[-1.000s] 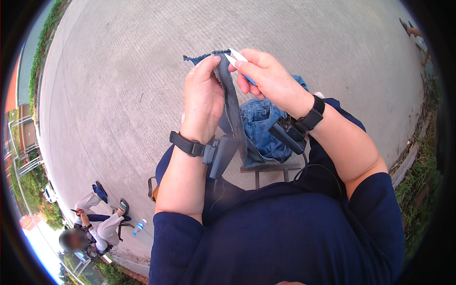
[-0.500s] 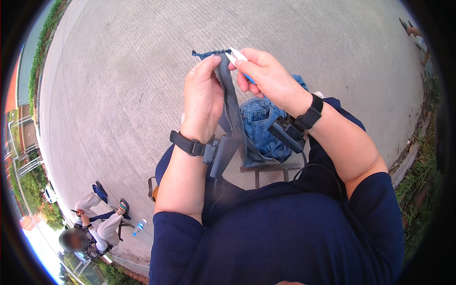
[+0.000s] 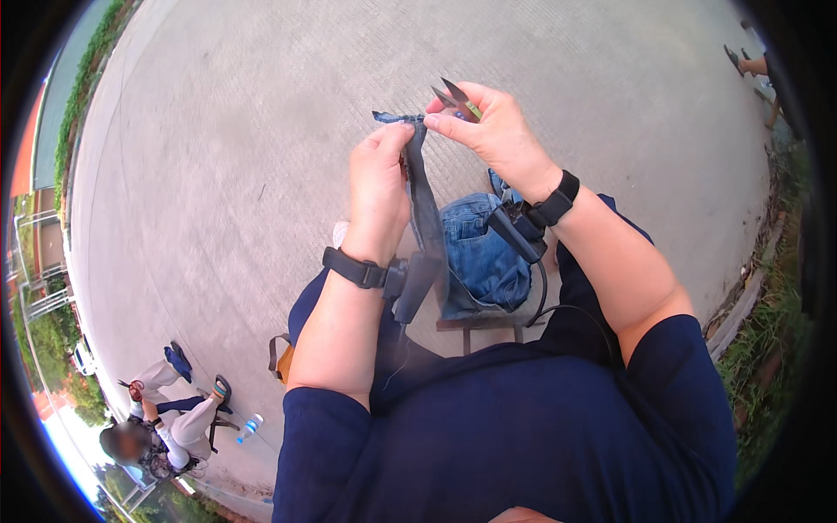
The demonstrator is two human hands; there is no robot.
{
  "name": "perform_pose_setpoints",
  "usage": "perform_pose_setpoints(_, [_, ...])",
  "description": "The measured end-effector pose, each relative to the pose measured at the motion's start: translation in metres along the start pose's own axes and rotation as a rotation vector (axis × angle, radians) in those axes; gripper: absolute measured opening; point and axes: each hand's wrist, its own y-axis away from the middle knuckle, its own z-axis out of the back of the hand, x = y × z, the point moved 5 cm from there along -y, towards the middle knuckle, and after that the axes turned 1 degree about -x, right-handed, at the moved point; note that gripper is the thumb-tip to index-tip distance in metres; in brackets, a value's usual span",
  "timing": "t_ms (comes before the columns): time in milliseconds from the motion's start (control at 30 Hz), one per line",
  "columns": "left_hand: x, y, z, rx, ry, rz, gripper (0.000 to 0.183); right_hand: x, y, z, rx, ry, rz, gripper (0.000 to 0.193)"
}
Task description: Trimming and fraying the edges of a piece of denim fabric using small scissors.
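Note:
My left hand [image 3: 381,170] is closed on a denim piece [image 3: 422,187], pinching it near its frayed upper end with thumb and fingers. From there the greyish side of the cloth hangs toward my lap. My right hand [image 3: 499,135] grips a pair of thread snips [image 3: 459,98], their dark blades apart and pointing up and left, away from the cloth. The right thumb tip meets the cloth edge beside the left thumb; whether it pinches the cloth I cannot tell. Below the hands, blue jeans [image 3: 481,248] lie bunched on a small stool [image 3: 475,323].
Ribbed concrete ground [image 3: 261,157] surrounds me. At lower left a person [image 3: 170,414] sits beside a plastic bottle [image 3: 250,428]. A yellow-brown bag [image 3: 283,359] rests by my left leg. Grass [image 3: 758,383] borders the right side; another person's foot [image 3: 735,59] shows at upper right.
The snips have turned in my right hand, from blades over the cloth edge to blades tipped up and away. The right thumb has come to the cloth; the left hand has shifted slightly down and right.

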Motion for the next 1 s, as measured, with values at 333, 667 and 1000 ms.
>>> perform_pose_setpoints(333, [0.005,0.005,-0.010,0.131,-0.167,0.051,0.011,0.005,0.000,0.014,0.025,0.116,0.140,0.021])
perform_pose_setpoints(667, [0.007,0.016,-0.033,0.330,-0.164,0.073,0.011,0.018,0.013,0.023,0.106,-0.007,0.019,0.017])
perform_pose_setpoints(1000, [0.016,0.023,-0.034,0.518,-0.517,0.056,0.012,0.013,0.022,0.022,0.293,-0.079,-0.136,0.015])
